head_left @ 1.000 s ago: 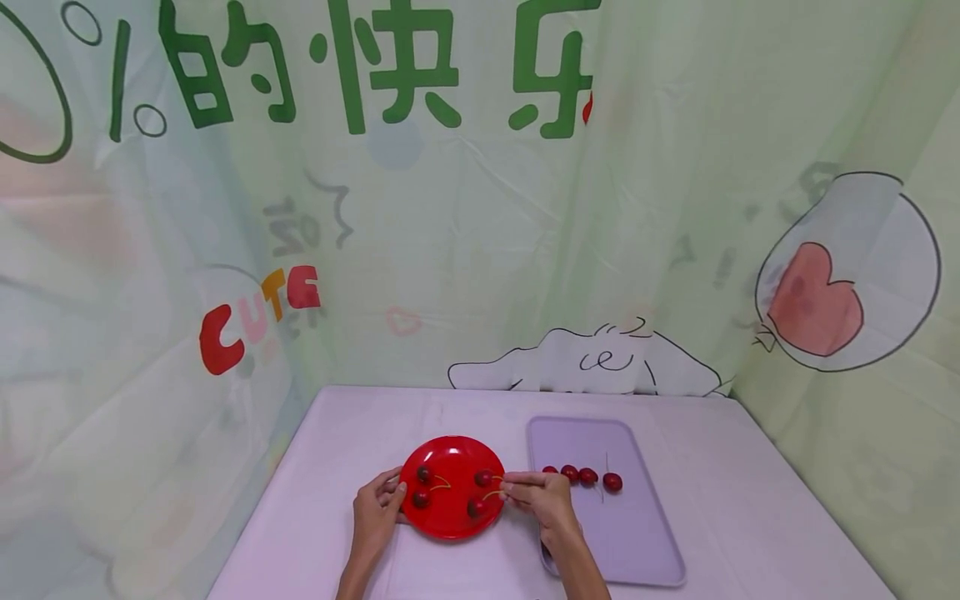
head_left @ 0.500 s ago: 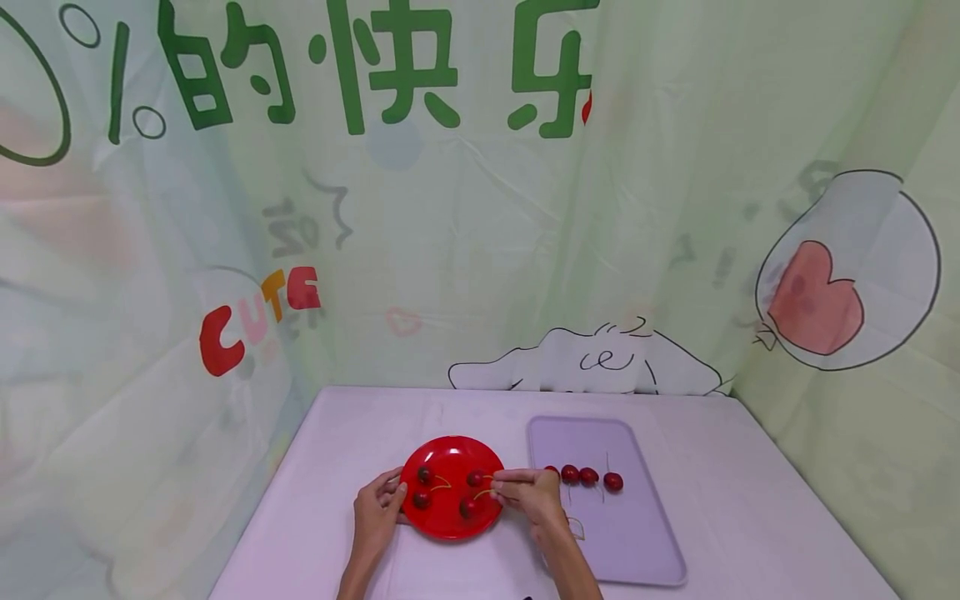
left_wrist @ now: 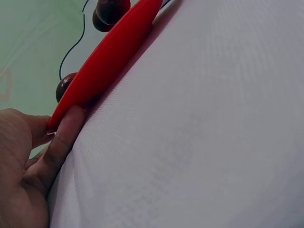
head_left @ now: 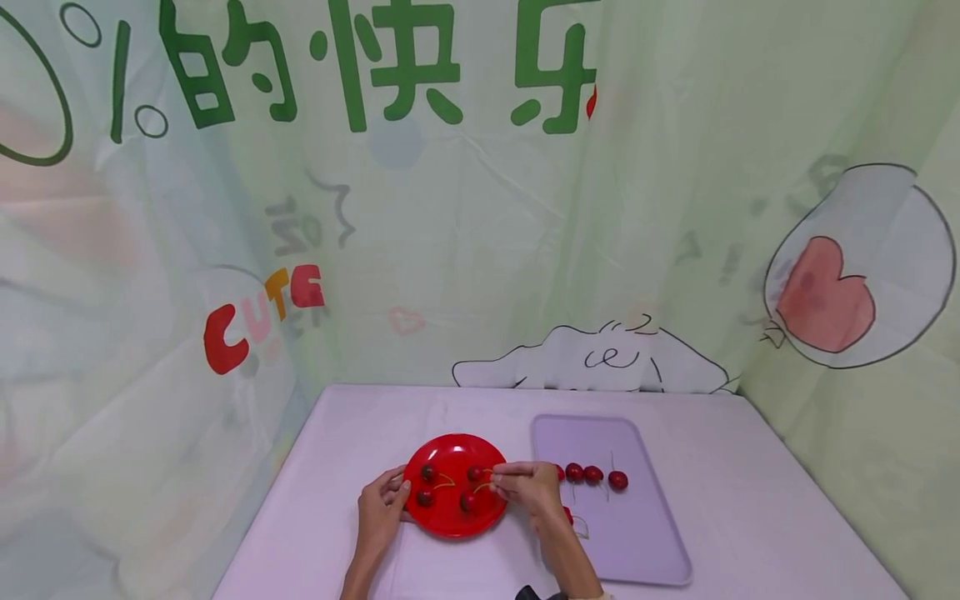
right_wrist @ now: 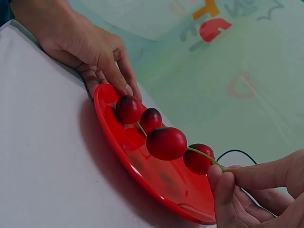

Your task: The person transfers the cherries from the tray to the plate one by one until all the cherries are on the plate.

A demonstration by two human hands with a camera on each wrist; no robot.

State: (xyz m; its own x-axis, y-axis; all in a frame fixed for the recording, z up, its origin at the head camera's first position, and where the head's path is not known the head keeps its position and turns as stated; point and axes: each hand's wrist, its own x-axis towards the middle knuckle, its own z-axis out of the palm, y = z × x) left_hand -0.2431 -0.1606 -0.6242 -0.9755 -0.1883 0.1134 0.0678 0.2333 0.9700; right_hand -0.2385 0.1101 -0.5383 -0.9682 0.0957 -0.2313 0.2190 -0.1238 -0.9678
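Note:
A round red plate [head_left: 450,525] sits in the middle of the head view. My left hand [head_left: 380,510] grips its left rim, fingers beneath the edge in the left wrist view [left_wrist: 35,156]. Two dark red cherries [head_left: 427,472] joined by green stems lie on the plate's left side. My right hand [head_left: 534,493] pinches the green stem [right_wrist: 204,156] of another pair between thumb and fingertips. Of that pair, one cherry [right_wrist: 166,143] is close over the plate and the other [right_wrist: 198,159] is behind the stem. Both overlap the plate's right half in the head view.
A light purple tray [head_left: 637,533] lies to the right, partly behind my right forearm. Several cherries [head_left: 593,475] form a row on it, and another cherry [head_left: 567,515] shows beside the forearm. A printed curtain [head_left: 480,250] encloses the white table [head_left: 300,542].
My right hand has moved a little left, carrying its pair of cherries further in over the plate. A cherry on the tray has come out from behind the forearm. The left hand keeps its grip.

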